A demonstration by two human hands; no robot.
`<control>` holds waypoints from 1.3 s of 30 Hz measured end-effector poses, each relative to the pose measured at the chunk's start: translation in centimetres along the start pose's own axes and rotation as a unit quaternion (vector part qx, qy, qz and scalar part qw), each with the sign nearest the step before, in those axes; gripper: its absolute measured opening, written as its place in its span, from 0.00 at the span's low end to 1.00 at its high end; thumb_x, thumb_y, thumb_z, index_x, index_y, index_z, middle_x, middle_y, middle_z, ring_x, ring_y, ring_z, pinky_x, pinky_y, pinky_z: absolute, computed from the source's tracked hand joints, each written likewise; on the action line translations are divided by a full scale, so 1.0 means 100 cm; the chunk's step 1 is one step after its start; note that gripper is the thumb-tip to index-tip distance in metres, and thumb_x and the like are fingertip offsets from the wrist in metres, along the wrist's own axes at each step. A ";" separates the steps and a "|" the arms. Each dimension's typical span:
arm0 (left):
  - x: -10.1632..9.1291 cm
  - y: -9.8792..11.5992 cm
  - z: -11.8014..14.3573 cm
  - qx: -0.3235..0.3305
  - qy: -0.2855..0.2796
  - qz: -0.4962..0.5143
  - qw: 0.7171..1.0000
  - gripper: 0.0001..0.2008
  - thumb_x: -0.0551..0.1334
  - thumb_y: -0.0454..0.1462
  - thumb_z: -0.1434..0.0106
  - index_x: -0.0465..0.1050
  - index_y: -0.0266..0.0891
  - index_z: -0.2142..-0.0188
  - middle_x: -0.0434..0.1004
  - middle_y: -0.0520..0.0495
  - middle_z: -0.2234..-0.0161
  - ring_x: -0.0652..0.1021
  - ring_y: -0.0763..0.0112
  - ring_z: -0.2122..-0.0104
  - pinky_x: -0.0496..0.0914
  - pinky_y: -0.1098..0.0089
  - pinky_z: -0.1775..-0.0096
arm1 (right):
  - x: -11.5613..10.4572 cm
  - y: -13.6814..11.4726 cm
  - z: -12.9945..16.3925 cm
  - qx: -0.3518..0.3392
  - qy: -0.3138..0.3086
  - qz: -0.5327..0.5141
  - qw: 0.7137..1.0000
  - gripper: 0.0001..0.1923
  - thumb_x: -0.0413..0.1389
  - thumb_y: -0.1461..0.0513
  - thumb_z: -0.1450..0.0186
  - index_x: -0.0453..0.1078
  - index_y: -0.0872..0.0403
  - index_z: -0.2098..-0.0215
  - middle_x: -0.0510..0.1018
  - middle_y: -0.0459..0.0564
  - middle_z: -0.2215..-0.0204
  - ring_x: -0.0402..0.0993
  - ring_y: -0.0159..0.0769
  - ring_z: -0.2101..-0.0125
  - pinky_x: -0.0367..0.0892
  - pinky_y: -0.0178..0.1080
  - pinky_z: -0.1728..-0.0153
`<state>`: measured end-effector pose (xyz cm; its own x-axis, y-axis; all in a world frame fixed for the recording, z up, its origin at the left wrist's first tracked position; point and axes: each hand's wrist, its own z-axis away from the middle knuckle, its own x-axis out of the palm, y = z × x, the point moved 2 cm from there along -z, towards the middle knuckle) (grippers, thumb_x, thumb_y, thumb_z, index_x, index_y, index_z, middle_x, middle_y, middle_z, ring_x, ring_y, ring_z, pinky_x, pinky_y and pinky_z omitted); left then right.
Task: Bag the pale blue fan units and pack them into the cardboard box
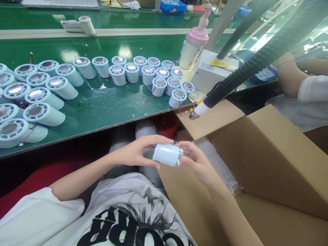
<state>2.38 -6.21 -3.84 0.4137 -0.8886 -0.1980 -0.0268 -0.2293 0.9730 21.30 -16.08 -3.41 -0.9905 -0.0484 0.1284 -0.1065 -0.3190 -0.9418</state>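
Note:
Over my lap, a light-blue cylinder in a clear plastic wrap lies on its side between my two hands. My left hand grips its left end, thumb below and fingers above. The fingers of my right hand pinch the clear wrap at the right end. Beyond them, on the green table, stand several similar light-blue cylinders with round silvery discs in their tops, some with thin red and black wires. A larger group of these cylinders is at the left.
An open cardboard box with clear plastic in it sits at my right. Above it hangs a black corrugated hose with a metal tip. A pink-topped pump bottle and a white device stand near the table's right end. A co-worker's arm shows far right.

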 end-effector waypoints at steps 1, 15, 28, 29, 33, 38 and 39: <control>0.000 0.000 0.000 0.000 -0.001 -0.007 1.000 0.36 0.70 0.37 0.48 0.62 0.45 0.40 0.65 0.40 0.41 0.67 0.58 0.42 0.67 0.64 0.46 | 0.000 0.001 0.000 0.004 0.001 -0.007 1.000 0.19 0.60 0.52 0.42 0.64 0.51 0.57 0.76 0.50 0.63 0.73 0.35 0.65 0.71 0.36 0.67; 0.001 0.005 0.006 0.051 -0.005 -0.017 0.999 0.40 0.71 0.33 0.50 0.59 0.47 0.39 0.63 0.40 0.40 0.66 0.59 0.41 0.65 0.62 0.43 | 0.007 0.000 0.014 -0.063 0.005 0.006 0.998 0.19 0.61 0.54 0.41 0.64 0.48 0.54 0.73 0.46 0.62 0.70 0.31 0.65 0.68 0.32 0.68; 0.002 0.011 0.008 0.058 -0.009 -0.023 0.998 0.40 0.71 0.31 0.50 0.60 0.47 0.40 0.64 0.40 0.41 0.67 0.59 0.42 0.64 0.61 0.43 | 0.013 -0.005 0.013 -0.004 0.005 -0.047 0.999 0.17 0.59 0.51 0.40 0.64 0.52 0.60 0.74 0.44 0.70 0.73 0.30 0.73 0.71 0.32 0.74; 0.002 0.011 0.008 0.055 -0.008 -0.020 0.998 0.39 0.71 0.31 0.50 0.60 0.47 0.40 0.64 0.40 0.41 0.67 0.59 0.41 0.65 0.61 0.43 | 0.013 -0.003 0.012 0.012 0.001 -0.059 0.998 0.17 0.58 0.50 0.40 0.63 0.52 0.60 0.74 0.44 0.72 0.73 0.30 0.75 0.72 0.32 0.75; 0.002 0.010 0.008 0.052 -0.006 -0.004 0.999 0.39 0.70 0.31 0.50 0.61 0.47 0.40 0.64 0.39 0.41 0.67 0.57 0.41 0.66 0.61 0.44 | 0.015 0.005 0.008 0.069 -0.016 -0.108 0.992 0.21 0.56 0.45 0.40 0.61 0.53 0.63 0.75 0.44 0.78 0.74 0.31 0.80 0.70 0.32 0.80; 0.003 0.008 0.008 0.048 -0.008 0.013 0.999 0.38 0.71 0.32 0.49 0.61 0.47 0.40 0.64 0.39 0.40 0.66 0.57 0.41 0.66 0.61 0.44 | 0.021 0.008 0.005 0.115 -0.045 -0.161 0.979 0.25 0.54 0.40 0.42 0.61 0.53 0.69 0.75 0.44 0.84 0.72 0.28 0.85 0.66 0.27 0.85; 0.002 0.008 0.008 0.050 -0.008 0.015 0.999 0.38 0.71 0.32 0.50 0.61 0.47 0.40 0.64 0.39 0.40 0.66 0.57 0.41 0.66 0.61 0.44 | 0.022 0.008 0.004 0.128 -0.053 -0.167 0.976 0.26 0.53 0.39 0.43 0.62 0.54 0.69 0.75 0.45 0.84 0.71 0.28 0.85 0.65 0.26 0.85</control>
<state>1.72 -6.92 -3.19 0.3974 -0.9015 -0.1714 -0.1310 -0.2406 0.9617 19.09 -16.86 -3.80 -0.8886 0.0062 0.4587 -0.3832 -0.5596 -0.7348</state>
